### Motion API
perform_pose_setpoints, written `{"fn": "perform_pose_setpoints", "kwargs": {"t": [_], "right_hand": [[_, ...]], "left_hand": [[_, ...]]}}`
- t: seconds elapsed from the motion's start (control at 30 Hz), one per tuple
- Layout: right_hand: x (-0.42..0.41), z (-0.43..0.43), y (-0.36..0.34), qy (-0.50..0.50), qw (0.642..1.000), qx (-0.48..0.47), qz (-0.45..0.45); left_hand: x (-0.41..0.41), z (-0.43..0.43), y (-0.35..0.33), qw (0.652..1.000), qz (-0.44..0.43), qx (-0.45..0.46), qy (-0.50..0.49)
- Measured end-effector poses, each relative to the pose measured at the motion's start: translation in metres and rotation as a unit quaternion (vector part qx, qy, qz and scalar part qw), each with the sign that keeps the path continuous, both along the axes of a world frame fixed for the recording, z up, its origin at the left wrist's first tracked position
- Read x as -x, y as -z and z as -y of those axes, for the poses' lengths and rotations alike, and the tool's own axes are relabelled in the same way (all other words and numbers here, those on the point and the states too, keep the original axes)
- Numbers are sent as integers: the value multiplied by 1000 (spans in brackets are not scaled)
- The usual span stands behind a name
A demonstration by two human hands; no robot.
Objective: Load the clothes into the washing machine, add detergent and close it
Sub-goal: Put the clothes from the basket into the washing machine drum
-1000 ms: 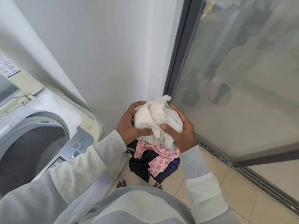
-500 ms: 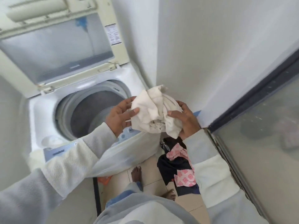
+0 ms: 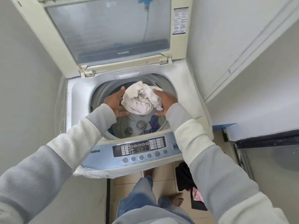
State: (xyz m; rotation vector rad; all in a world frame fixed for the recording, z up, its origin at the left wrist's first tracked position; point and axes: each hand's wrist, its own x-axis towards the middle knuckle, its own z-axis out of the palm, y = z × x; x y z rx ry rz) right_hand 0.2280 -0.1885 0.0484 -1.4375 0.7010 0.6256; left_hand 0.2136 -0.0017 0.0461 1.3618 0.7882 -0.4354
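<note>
A crumpled white cloth (image 3: 140,101) hangs over the open drum (image 3: 129,126) of the top-loading washing machine (image 3: 77,97). My left hand (image 3: 114,101) is at its left side with fingers spread and straight. My right hand (image 3: 166,101) is against its right side, fingers extended too. Neither hand curls round the cloth. A blue garment (image 3: 152,123) lies at the bottom of the drum beside the pulsator. The lid (image 3: 110,29) stands raised at the back. No detergent is in view.
The control panel (image 3: 139,149) runs along the machine's front edge. On the tiled floor at the right lies a pile of dark and pink clothes (image 3: 186,177), next to my bare foot (image 3: 176,199). Walls hem the machine in on both sides; a dark door frame (image 3: 258,139) is at the right.
I have turned from the glass door to the machine. Both hands carried the white cloth from above the floor pile to over the drum, and their fingers have loosened from gripping to spread.
</note>
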Motion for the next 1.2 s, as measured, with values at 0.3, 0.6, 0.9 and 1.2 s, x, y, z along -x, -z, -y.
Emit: {"fn": "perform_pose_setpoints", "kwargs": {"t": [0.3, 0.6, 0.9, 1.2], "right_hand": [[8, -2, 25, 36, 997, -61, -40], [93, 76, 6, 83, 963, 146, 210], [242, 213, 79, 220, 849, 433, 209], [348, 309, 254, 135, 910, 376, -114]], "left_hand": [[3, 8, 25, 996, -59, -52, 50], [54, 110, 18, 845, 234, -237, 419], [136, 281, 40, 417, 497, -396, 650], [183, 406, 175, 251, 414, -413, 771]]}}
